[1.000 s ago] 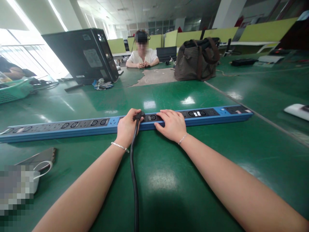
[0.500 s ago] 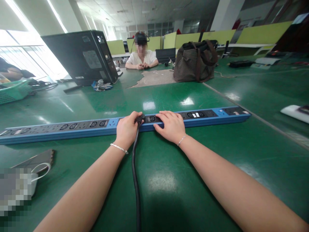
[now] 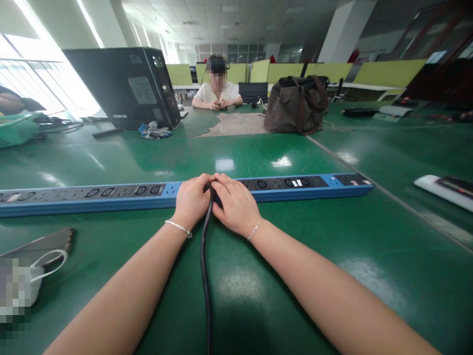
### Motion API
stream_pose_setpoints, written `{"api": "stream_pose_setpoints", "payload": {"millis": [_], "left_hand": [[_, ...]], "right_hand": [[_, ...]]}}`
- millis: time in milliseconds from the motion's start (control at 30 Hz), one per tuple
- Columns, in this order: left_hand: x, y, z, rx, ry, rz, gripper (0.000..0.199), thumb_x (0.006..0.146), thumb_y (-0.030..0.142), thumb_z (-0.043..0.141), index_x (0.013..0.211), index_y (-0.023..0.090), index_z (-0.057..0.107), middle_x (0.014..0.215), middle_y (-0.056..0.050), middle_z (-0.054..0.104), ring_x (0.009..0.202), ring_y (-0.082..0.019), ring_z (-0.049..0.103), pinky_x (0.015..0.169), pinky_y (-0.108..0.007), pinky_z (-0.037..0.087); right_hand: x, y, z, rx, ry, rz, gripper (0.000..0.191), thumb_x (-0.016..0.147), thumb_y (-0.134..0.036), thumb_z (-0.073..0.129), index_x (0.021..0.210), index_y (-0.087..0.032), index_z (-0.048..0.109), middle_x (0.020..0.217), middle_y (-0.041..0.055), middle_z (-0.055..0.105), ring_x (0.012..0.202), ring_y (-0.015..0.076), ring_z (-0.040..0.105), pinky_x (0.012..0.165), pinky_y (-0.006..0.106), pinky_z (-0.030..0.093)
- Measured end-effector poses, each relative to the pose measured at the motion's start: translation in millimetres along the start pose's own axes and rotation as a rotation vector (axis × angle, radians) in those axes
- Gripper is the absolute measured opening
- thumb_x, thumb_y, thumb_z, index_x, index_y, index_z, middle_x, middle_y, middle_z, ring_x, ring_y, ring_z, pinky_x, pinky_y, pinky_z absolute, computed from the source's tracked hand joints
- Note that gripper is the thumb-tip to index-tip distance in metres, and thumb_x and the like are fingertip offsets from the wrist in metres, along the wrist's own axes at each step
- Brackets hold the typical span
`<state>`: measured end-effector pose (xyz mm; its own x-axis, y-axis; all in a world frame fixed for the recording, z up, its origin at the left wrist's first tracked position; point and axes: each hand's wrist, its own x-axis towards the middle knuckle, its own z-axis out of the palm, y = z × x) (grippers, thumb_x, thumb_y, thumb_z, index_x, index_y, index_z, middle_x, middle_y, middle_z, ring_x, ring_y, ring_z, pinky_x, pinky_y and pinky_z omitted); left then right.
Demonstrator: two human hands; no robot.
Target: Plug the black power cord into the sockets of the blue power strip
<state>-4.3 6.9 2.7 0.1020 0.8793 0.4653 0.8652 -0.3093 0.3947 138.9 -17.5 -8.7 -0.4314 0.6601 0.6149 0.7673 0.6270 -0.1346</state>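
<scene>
A long blue power strip (image 3: 125, 202) with black sockets lies across the green table. My left hand (image 3: 192, 199) is at its middle, fingers closed round the plug of a black cable (image 3: 207, 276). The plug is mostly hidden between my hands. My right hand (image 3: 236, 202) rests against it from the other side, fingers bent together over the plug and the strip, fingertips touching my left hand's. From the plug the cable runs down toward the near edge of the view.
Beyond the strip stand a black computer case (image 3: 121, 88), gloves (image 3: 154, 130) and a brown bag (image 3: 293, 106). Across the table sits a person (image 3: 217, 91). At left are a green basket (image 3: 18, 130) and a grey flat object (image 3: 44, 244); a white object (image 3: 443, 190) lies right.
My right hand has moved left along the strip and closed in on the plug beside my left hand. My left hand stays at the plug. The view has shifted slightly.
</scene>
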Motion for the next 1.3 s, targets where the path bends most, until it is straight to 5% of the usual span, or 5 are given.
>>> {"api": "stream_pose_setpoints", "payload": {"millis": [200, 533, 1000, 1300], "left_hand": [[-2, -7, 3.9, -0.032, -0.022, 0.027, 0.029, 0.084, 0.028, 0.048, 0.109, 0.021, 0.059, 0.1, -0.006, 0.07, 0.091, -0.021, 0.065, 0.083, -0.033, 0.046], [-7, -8, 11.9, 0.198, -0.031, 0.153, 0.046, 0.085, 0.024, 0.039, 0.129, 0.009, 0.044, 0.121, -0.018, 0.063, 0.116, -0.025, 0.057, 0.1, -0.039, 0.038], [-7, -9, 14.0, 0.217, 0.019, 0.154, 0.044, 0.081, 0.021, 0.043, 0.122, 0.008, 0.05, 0.109, -0.018, 0.067, 0.106, -0.027, 0.062, 0.093, -0.038, 0.043], [-7, -4, 11.6, 0.202, -0.007, 0.094, 0.043, 0.08, 0.021, 0.044, 0.121, 0.012, 0.05, 0.112, -0.015, 0.066, 0.107, -0.025, 0.061, 0.096, -0.037, 0.042]], "right_hand": [[13, -3, -3, -0.129, 0.003, -0.023, 0.028, 0.09, -0.026, 0.043, 0.105, -0.014, 0.064, 0.125, 0.0144, 0.061, 0.109, 0.0231, 0.057, 0.096, 0.036, 0.038], [18, -7, -9, -0.169, -0.072, 0.062, 0.024, 0.085, -0.026, 0.048, 0.102, -0.019, 0.064, 0.116, 0.009, 0.066, 0.088, 0.0209, 0.063, 0.081, 0.033, 0.043], [8, -6, 8, -0.247, -0.018, -0.026, 0.044, 0.091, -0.021, 0.038, 0.127, -0.003, 0.055, 0.129, 0.0185, 0.058, 0.106, 0.0251, 0.059, 0.089, 0.038, 0.044], [13, -8, 0, -0.173, -0.079, 0.078, 0.045, 0.09, -0.024, 0.042, 0.129, -0.008, 0.054, 0.131, 0.0154, 0.057, 0.105, 0.0234, 0.061, 0.086, 0.035, 0.046]]}}
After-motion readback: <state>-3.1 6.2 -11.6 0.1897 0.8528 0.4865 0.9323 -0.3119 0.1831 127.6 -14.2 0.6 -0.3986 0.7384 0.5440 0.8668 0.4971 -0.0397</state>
